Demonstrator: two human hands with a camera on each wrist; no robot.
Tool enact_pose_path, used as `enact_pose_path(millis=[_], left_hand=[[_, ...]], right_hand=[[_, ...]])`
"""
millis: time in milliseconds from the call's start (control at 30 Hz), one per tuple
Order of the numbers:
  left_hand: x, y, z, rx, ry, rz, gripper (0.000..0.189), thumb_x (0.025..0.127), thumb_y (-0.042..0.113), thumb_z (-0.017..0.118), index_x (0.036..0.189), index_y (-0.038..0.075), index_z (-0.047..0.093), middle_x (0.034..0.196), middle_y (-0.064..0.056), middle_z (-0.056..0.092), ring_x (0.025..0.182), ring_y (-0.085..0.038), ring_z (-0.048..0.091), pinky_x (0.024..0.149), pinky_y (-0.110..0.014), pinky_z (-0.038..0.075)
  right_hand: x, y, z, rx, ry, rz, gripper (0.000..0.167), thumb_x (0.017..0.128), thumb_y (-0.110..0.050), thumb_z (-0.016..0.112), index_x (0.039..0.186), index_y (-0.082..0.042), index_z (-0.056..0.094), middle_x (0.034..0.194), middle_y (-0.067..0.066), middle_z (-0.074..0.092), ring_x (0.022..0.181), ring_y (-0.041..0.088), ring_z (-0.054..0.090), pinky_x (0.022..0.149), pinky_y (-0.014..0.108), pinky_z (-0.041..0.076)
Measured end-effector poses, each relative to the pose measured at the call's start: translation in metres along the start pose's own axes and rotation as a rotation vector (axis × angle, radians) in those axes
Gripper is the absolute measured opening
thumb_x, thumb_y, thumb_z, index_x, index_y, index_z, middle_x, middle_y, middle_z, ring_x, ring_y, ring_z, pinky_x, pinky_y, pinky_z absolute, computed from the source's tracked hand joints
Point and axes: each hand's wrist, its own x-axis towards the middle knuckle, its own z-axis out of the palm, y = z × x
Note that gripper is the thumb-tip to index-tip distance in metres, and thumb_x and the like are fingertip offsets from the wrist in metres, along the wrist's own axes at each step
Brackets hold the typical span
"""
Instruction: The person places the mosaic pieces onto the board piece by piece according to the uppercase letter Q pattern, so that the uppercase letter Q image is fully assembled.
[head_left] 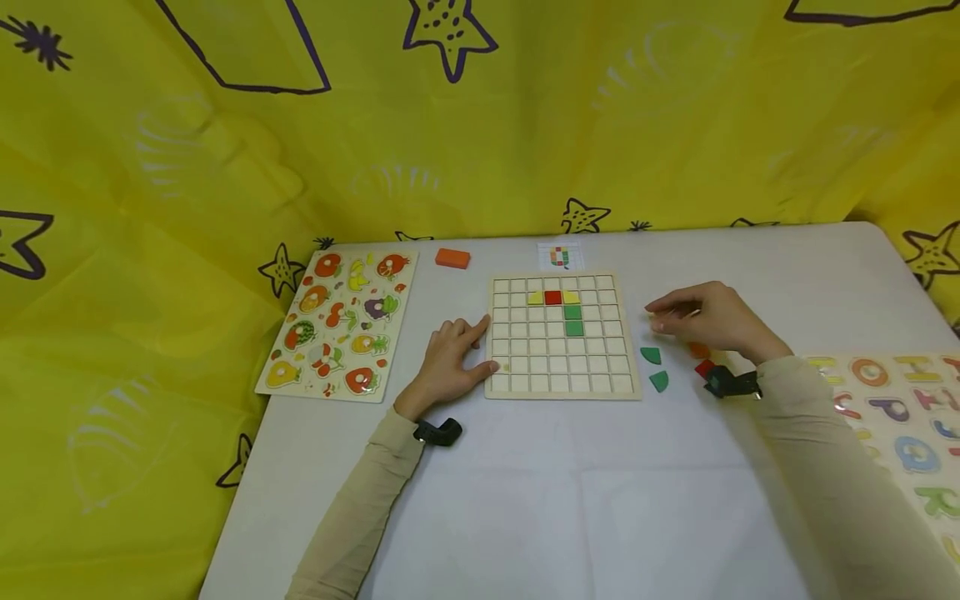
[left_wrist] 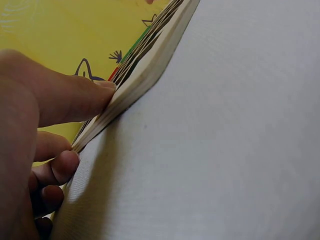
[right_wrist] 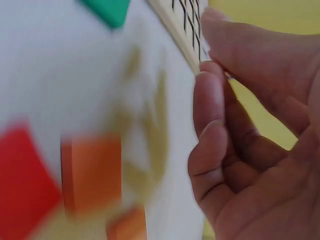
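The left hand [head_left: 444,367] is set against the near-left side of the grid board [head_left: 558,393], with the thumb and index finger stretched apart and pressed to its edge, the other fingers loosely bent; the board is touched, not grasped. The right hand [head_left: 708,317] is held above the table [head_left: 517,500], just beyond the board's right edge, with the thumb and fingertips brought toward each other; whether a piece is pinched between them cannot be told. Both forearms are covered by beige sleeves, and a black device is worn at each wrist. The grid board is laid flat in the middle of the table, before a small pattern card [head_left: 560,257]. In its second row from the far side, a red square [head_left: 552,297] is flanked by two yellow pieces [head_left: 572,297]; below the right-hand one, two green squares [head_left: 573,321] are seated in the same column. Two green quarter-round pieces [head_left: 651,356] are left loose to the right of the board, near orange pieces [right_wrist: 95,172] and a red piece [right_wrist: 25,185]. The fruit puzzle [head_left: 303,390] at the left is filled with fruit shapes; coloured letters are held in the letter board [head_left: 885,429] at the right.
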Motion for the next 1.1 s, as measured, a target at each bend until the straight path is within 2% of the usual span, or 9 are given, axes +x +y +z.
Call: enact_pose_path(millis=[200,433,733,933,1100], left_hand=[[-0.001,0.0,0.0,0.002,-0.003,-0.006,0.08,0.092,0.033,0.077,0.159,0.004,0.046,0.099,-0.006,0.052,0.092,-0.023,0.039,0.087,-0.039,0.027],[-0.001,0.0,0.0,-0.004,-0.001,-0.003,0.08,0.092,0.033,0.077,0.16,0.004,0.046,0.099,-0.006,0.052,0.092,-0.023,0.039,0.086,-0.038,0.027],[0.001,0.0,0.0,-0.015,0.001,0.001,0.079,0.092,0.032,0.077,0.159,0.004,0.046,0.099,-0.007,0.052,0.093,-0.024,0.04,0.087,-0.039,0.026],[0.001,0.001,-0.001,-0.015,-0.003,-0.005,0.079,0.092,0.031,0.078,0.16,0.005,0.046,0.1,-0.008,0.053,0.093,-0.025,0.04,0.087,-0.039,0.027],[0.0,0.001,-0.002,-0.014,-0.011,-0.012,0.08,0.092,0.032,0.078,0.16,0.004,0.046,0.099,-0.007,0.052,0.093,-0.024,0.04,0.087,-0.039,0.027]], right_hand=[[-0.016,0.022,-0.016,-0.033,-0.035,0.082,0.043,0.093,-0.033,0.083,0.126,-0.007,0.078,0.118,0.016,0.075,0.097,0.023,0.059,0.072,0.025,0.048],[-0.029,0.033,-0.018,-0.063,-0.045,0.109,0.052,0.086,-0.041,0.089,0.122,-0.004,0.079,0.097,0.004,0.077,0.085,0.015,0.061,0.07,0.024,0.048],[-0.032,0.03,-0.01,-0.105,-0.024,0.066,0.027,0.09,-0.026,0.087,0.105,-0.005,0.081,0.086,-0.001,0.076,0.079,0.016,0.061,0.067,0.026,0.048],[-0.029,0.026,-0.005,-0.115,-0.028,0.04,0.029,0.09,-0.026,0.087,0.099,-0.002,0.074,0.088,0.003,0.071,0.079,0.019,0.058,0.065,0.025,0.047],[-0.027,0.024,0.002,-0.09,0.025,0.018,0.028,0.094,-0.026,0.083,0.104,-0.003,0.069,0.093,0.008,0.069,0.082,0.019,0.058,0.067,0.024,0.047]])
